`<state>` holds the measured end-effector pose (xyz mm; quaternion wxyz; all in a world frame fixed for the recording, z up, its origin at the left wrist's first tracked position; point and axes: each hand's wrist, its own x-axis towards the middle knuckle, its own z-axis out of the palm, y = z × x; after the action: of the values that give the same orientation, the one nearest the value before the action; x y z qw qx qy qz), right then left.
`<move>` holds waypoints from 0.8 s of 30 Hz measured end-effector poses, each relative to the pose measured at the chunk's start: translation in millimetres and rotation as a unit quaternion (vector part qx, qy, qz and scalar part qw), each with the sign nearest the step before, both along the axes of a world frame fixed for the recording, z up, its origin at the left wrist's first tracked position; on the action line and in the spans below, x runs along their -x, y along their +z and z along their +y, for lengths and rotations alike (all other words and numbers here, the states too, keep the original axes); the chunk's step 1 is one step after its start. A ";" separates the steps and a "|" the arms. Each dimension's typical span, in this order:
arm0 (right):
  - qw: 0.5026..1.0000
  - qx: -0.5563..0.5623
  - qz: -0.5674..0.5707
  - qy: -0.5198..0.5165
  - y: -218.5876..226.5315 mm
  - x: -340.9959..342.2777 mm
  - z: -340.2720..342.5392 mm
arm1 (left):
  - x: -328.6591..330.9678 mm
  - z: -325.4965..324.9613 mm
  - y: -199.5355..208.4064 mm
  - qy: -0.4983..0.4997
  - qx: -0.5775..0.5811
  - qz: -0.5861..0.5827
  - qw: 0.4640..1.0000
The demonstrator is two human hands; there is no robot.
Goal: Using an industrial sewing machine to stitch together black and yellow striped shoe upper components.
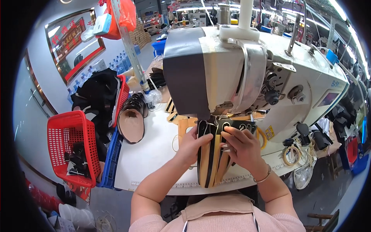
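A long black-and-tan striped piece [205,168] of leather or fabric lies under the head of a large white sewing machine [228,69] and hangs toward me over the table's front edge. My left hand [191,146] grips its left side, thumb on top. On the right side, my right hand [244,149] is closed, its bent fingers pressing on the black part near the needle area. A small shiny bit shows under those fingers; I cannot make out what it is. Pale curved loops lie on the black part. The needle itself is hidden.
At left stand a red plastic basket [73,116] with black scraps, a blue crate [112,162], dark cloth [96,92] and a stack of shoe-shaped pieces [131,125]. Tape rolls and cords [291,156] hang at the right table edge. A ruler strip [154,183] runs along the front.
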<state>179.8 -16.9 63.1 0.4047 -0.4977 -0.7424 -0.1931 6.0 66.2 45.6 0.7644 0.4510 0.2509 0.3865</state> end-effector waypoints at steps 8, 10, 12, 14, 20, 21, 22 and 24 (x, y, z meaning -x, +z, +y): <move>1.000 0.003 -0.014 -0.011 3.7 1.9 3.0 | -5.1 -8.6 -4.5 0.048 0.018 -0.039 0.998; 1.000 -0.004 -0.007 -0.019 5.5 1.1 3.5 | -6.9 -10.7 -3.3 0.052 0.016 -0.044 0.998; 1.000 0.006 -0.006 -0.017 8.0 -2.0 3.4 | -10.2 -13.8 -0.9 0.056 0.012 -0.052 0.997; 1.000 0.011 -0.002 -0.018 8.7 -4.4 5.9 | -12.6 -18.7 -0.7 0.065 -0.008 -0.041 0.997; 1.000 0.021 0.007 0.001 8.6 -11.9 10.1 | -17.7 -31.4 3.9 0.086 -0.006 -0.027 0.996; 1.000 0.022 0.012 0.001 7.8 -12.4 10.0 | -18.3 -29.6 -0.3 0.098 -0.024 -0.021 0.995; 1.000 0.024 0.018 0.001 7.1 -13.0 9.4 | -19.1 -29.3 -2.6 0.109 -0.040 -0.014 0.993; 1.000 0.025 0.007 -0.001 8.9 -13.3 12.7 | -19.6 -26.5 -0.2 0.117 -0.049 -0.002 0.992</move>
<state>193.1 -4.2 72.0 0.3971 -0.5096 -0.7438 -0.1714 25.6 39.8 45.4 0.6914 0.4542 0.2813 0.4862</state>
